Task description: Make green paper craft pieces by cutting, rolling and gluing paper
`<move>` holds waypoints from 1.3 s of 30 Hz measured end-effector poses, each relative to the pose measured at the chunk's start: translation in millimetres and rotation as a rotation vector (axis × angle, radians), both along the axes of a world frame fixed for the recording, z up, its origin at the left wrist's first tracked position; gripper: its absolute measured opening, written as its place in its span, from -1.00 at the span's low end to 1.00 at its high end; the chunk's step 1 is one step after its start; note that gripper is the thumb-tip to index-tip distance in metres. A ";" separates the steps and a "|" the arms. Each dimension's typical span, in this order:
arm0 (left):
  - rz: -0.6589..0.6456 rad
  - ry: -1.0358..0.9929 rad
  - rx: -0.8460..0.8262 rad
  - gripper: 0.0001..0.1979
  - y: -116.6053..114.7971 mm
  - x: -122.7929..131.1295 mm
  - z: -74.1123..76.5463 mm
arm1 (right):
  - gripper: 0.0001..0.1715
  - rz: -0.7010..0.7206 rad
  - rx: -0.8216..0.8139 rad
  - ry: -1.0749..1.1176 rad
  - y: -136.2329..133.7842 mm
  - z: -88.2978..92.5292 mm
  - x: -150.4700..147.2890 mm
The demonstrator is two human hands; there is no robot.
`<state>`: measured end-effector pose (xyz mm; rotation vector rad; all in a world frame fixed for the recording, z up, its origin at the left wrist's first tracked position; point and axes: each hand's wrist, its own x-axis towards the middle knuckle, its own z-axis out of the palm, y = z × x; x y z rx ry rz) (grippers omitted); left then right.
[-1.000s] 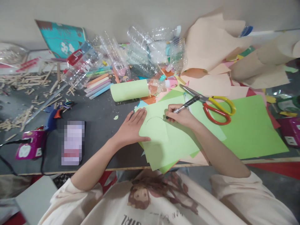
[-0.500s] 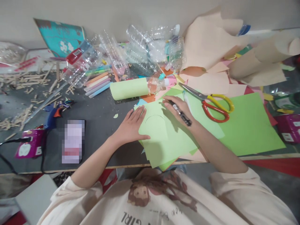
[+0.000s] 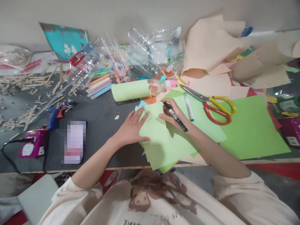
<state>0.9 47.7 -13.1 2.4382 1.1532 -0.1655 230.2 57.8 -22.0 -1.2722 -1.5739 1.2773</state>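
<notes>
My left hand (image 3: 132, 128) lies flat with fingers spread on the left side of a pale green paper sheet (image 3: 161, 147). A thin curved pen line shows on the sheet between my hands. My right hand (image 3: 174, 114) holds a black marker pen (image 3: 175, 117) between thumb and fingers, slanting across the hand over the upper right of the sheet. Right of that hand lies a white marker (image 3: 188, 107) on more green paper. Above the sheet, a plastic bottle wrapped in light green paper (image 3: 131, 90) rests on its side.
Scissors (image 3: 207, 104) with red and yellow handles lie right on bright green paper (image 3: 253, 128). A phone (image 3: 75, 142), a blue glue gun (image 3: 53, 118) and wood sticks (image 3: 30, 82) are left. Clear plastic bottles (image 3: 145, 47) and beige paper (image 3: 206, 47) crowd the back.
My right hand has shifted slightly left and down over the sheet, its thumb now stretched toward the drawn curve. The white marker has come into fuller view. My left hand stays on the paper.
</notes>
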 end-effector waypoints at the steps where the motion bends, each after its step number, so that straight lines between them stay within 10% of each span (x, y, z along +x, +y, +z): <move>1: 0.009 -0.011 -0.020 0.02 0.0 0.4 1.9 | -0.44 -0.002 -0.009 0.004 -0.7 0.7 -1.4; 5: 0.115 -0.170 -0.175 0.05 -0.6 -0.2 7.0 | -0.51 -0.004 -0.009 0.016 -1.8 5.3 -2.5; 11: 0.555 -0.950 -0.564 0.14 -1.9 0.1 3.9 | -0.48 -0.011 -0.178 0.181 -5.8 16.3 1.9; 16: 0.693 -1.048 -1.029 -0.29 -9.2 9.6 4.2 | -0.43 -0.136 -0.245 0.325 -9.0 15.0 -0.8; 24: 0.877 -1.105 -0.941 -0.60 -17.8 17.4 -0.1 | -0.63 -0.136 -0.183 0.363 -3.3 1.4 3.5; 39: 1.124 -1.210 -0.765 -0.63 -13.5 20.0 0.5 | -0.64 0.177 0.272 -0.346 2.6 -6.8 15.1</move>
